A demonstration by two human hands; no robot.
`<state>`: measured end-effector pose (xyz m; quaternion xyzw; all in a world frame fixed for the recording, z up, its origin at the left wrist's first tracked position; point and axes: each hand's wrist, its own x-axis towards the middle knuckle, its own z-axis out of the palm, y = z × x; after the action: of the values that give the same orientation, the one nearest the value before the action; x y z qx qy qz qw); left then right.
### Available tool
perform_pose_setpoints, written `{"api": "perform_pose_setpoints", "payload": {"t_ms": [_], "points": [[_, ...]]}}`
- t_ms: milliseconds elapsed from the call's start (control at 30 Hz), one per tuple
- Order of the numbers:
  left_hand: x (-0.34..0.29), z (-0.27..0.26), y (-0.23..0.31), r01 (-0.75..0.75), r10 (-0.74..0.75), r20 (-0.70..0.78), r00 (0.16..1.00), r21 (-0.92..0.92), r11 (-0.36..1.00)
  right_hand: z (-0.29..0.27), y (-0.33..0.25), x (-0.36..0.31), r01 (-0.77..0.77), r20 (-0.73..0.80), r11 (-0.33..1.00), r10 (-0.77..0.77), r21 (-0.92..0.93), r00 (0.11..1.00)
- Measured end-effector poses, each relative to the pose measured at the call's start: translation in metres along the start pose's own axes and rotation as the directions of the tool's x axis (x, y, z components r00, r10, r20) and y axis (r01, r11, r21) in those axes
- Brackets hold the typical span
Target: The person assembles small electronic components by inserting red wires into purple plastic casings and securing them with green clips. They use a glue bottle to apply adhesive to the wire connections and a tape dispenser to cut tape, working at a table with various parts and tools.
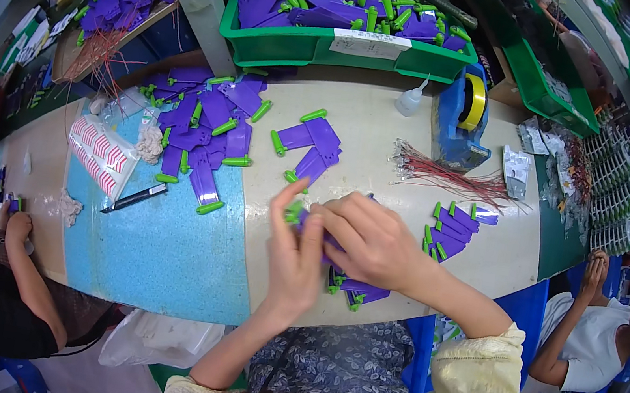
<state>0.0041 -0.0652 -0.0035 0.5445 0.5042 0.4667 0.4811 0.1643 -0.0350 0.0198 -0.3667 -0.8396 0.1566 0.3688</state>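
In front of my body, my left hand (291, 269) and my right hand (373, 240) are closed on one purple piece with a green end (295, 211). Most of this piece is hidden by my fingers, and its green tip is slightly blurred. Just below my right hand lie a few similar purple pieces (368, 290). Beyond my hands sits a small group of flat purple pieces with green tube-like ends (325, 139). To the right, more of them lie overlapped in a row (454, 229).
A big purple-and-green pile (214, 116) lies left of centre by a black-handled cutter (134, 198) and a striped packet (100, 155). A full green bin (287, 48), white dropper bottle (410, 100), blue tape dispenser (451, 127) and red wires (453, 175) stand beyond. Other people sit at both sides.
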Motion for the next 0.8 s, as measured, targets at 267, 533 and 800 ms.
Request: {"api": "perform_pose_setpoints", "payload": {"t_ms": [267, 533, 800], "points": [[0.022, -0.02, -0.047, 0.507, -0.405, 0.305, 0.862, -0.517, 0.69, 0.046, 0.1, 0.035, -0.578, -0.038, 0.75, 0.6, -0.321, 0.799], [0.047, 0.006, -0.012, 0.357, -0.303, 0.193, 0.933, -0.581, 0.731, 0.014, 0.001, -0.003, -0.135, 0.053, 0.963, 0.151, -0.235, 0.987], [0.014, 0.051, 0.012, 0.103, -0.048, 0.195, 0.98, -0.28, 0.955, -0.05, 0.008, -0.045, -0.042, -0.078, 0.957, 0.02, -0.287, 0.997]]}}
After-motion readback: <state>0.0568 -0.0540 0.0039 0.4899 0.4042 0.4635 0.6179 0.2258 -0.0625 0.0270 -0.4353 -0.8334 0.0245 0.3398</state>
